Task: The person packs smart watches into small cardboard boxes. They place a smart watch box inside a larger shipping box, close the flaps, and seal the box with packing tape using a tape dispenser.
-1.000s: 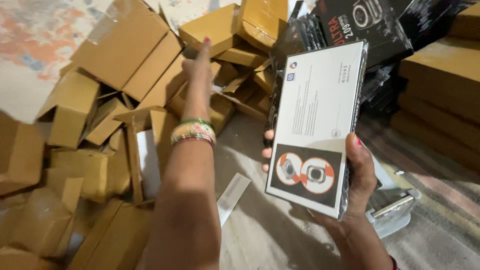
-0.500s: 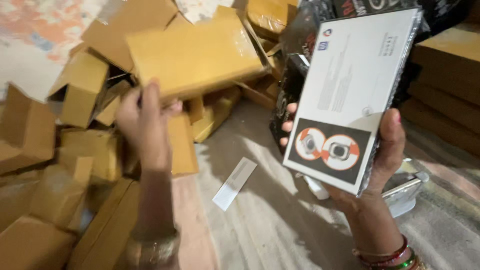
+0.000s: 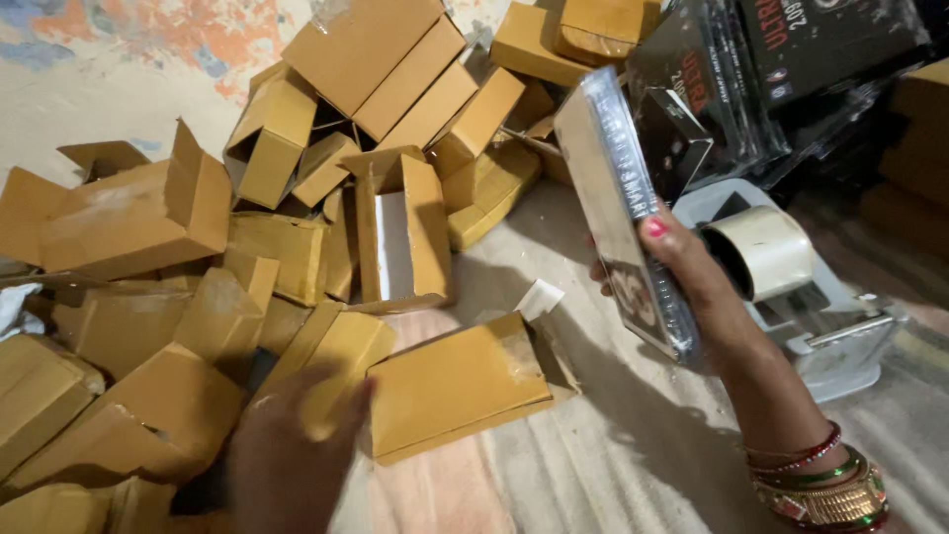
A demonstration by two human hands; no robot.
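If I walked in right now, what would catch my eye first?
Probably the big heap of flattened brown cardboard boxes sprawled over the left of the floor, with the left hand on one flat box at its near edge. Next, the right hand holding up a shiny wrapped product box, beside a tape dispenser.
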